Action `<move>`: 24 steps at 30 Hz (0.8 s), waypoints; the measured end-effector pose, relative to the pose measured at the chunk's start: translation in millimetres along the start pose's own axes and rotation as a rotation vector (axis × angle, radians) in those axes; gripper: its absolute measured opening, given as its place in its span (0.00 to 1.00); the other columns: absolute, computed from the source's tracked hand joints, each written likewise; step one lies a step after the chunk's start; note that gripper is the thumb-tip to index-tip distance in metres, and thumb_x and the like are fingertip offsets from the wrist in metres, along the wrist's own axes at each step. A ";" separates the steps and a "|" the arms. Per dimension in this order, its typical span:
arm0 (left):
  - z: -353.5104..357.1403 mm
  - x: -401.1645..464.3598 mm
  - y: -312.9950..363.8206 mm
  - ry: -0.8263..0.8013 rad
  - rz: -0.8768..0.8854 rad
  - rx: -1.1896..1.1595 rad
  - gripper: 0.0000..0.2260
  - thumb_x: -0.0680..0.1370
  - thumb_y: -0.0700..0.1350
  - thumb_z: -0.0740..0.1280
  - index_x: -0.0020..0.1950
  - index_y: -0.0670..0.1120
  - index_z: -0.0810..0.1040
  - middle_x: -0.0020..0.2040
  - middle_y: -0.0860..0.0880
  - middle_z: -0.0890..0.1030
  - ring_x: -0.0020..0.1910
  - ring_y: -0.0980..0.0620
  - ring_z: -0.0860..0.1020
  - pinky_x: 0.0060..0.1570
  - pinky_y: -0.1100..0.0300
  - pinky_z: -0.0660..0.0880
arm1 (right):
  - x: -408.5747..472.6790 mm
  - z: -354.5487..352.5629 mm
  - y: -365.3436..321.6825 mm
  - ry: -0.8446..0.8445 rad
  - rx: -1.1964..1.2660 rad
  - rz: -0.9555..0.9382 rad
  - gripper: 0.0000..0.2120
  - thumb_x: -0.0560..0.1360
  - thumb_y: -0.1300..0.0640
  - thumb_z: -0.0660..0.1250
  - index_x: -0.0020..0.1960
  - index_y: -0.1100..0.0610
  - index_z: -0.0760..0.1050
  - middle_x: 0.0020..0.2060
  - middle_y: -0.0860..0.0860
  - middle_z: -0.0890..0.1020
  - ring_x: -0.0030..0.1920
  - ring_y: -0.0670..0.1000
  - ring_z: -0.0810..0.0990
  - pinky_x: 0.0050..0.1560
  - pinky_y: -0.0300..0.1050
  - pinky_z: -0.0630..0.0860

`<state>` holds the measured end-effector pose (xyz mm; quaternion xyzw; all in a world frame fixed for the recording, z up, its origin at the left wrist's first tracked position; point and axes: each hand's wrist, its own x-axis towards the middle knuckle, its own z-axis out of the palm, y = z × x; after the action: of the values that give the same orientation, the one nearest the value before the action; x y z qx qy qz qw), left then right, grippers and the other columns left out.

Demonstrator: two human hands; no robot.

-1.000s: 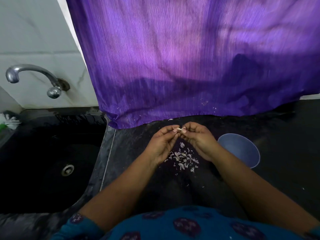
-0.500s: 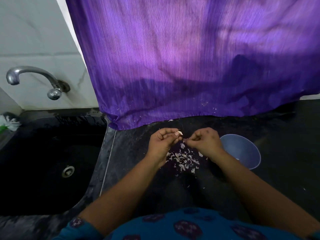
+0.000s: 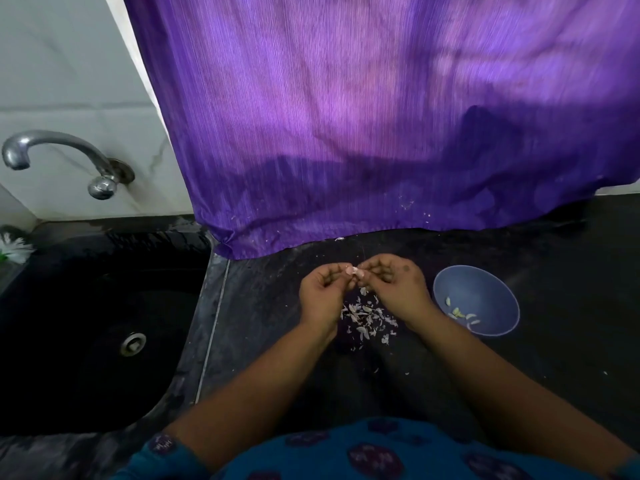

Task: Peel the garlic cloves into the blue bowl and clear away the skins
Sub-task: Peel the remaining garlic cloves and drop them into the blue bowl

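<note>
Inspector: Report, nearest item first.

Me: My left hand (image 3: 323, 296) and my right hand (image 3: 398, 289) are raised together above the dark counter (image 3: 277, 306). Fingers of both are curled, and the fingertips of each pinch one garlic clove (image 3: 354, 270) between them, just in front of the purple curtain (image 3: 346, 133).

Inspector: How do you judge its handling?

Me: Light, small and firm, with a thin papery skin that should tear off in flakes. I judge it best held at one end while the other hand's nails lift the skin from the opposite end. It may slip once bare.

Inspector: Counts?

Me: One clove in hand. The loose skins (image 3: 367, 317) lie scattered on the counter directly beneath my hands; too many and too small to count. The blue bowl (image 3: 485, 282) stands to my right, just beside my right wrist, holding about five peeled cloves (image 3: 460, 315); the blur prevents an exact figure.

Inspector: Farther off?

Me: One black sink (image 3: 86, 341) at left, one metal tap (image 3: 62, 157) above it.
</note>
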<state>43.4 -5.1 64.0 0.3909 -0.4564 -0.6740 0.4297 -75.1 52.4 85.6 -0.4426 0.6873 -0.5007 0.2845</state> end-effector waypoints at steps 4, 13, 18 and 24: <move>-0.8 0.3 -0.6 -0.044 -0.021 -0.009 0.05 0.77 0.32 0.66 0.50 0.33 0.80 0.44 0.38 0.83 0.43 0.49 0.82 0.46 0.62 0.79 | 1.0 -0.1 2.0 0.037 -0.078 -0.062 0.08 0.75 0.62 0.70 0.42 0.50 0.78 0.35 0.46 0.83 0.36 0.40 0.81 0.41 0.36 0.79; -9.9 3.9 15.5 -0.217 -0.186 -0.183 0.07 0.79 0.32 0.62 0.44 0.37 0.78 0.40 0.42 0.82 0.40 0.51 0.83 0.46 0.65 0.80 | 1.8 -4.7 0.2 -0.057 0.010 -0.026 0.05 0.76 0.63 0.68 0.44 0.54 0.78 0.37 0.50 0.84 0.39 0.45 0.82 0.46 0.44 0.79; -11.9 1.8 20.5 -0.241 -0.235 -0.072 0.10 0.80 0.36 0.60 0.44 0.37 0.79 0.40 0.42 0.83 0.40 0.51 0.82 0.42 0.62 0.80 | 2.1 -7.3 -0.5 -0.058 0.021 -0.011 0.03 0.75 0.62 0.70 0.46 0.54 0.79 0.40 0.51 0.84 0.42 0.48 0.83 0.49 0.46 0.80; -9.7 0.0 13.7 -0.195 -0.032 0.121 0.02 0.77 0.37 0.68 0.46 0.41 0.81 0.39 0.47 0.83 0.37 0.56 0.80 0.40 0.64 0.77 | 2.8 -8.7 -5.3 -0.048 -0.130 -0.043 0.04 0.72 0.59 0.73 0.45 0.52 0.80 0.40 0.49 0.84 0.43 0.48 0.84 0.47 0.43 0.81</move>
<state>55.4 -10.7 74.4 0.3558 -0.5297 -0.6868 0.3480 -81.8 53.1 93.7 -0.4868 0.7017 -0.4504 0.2605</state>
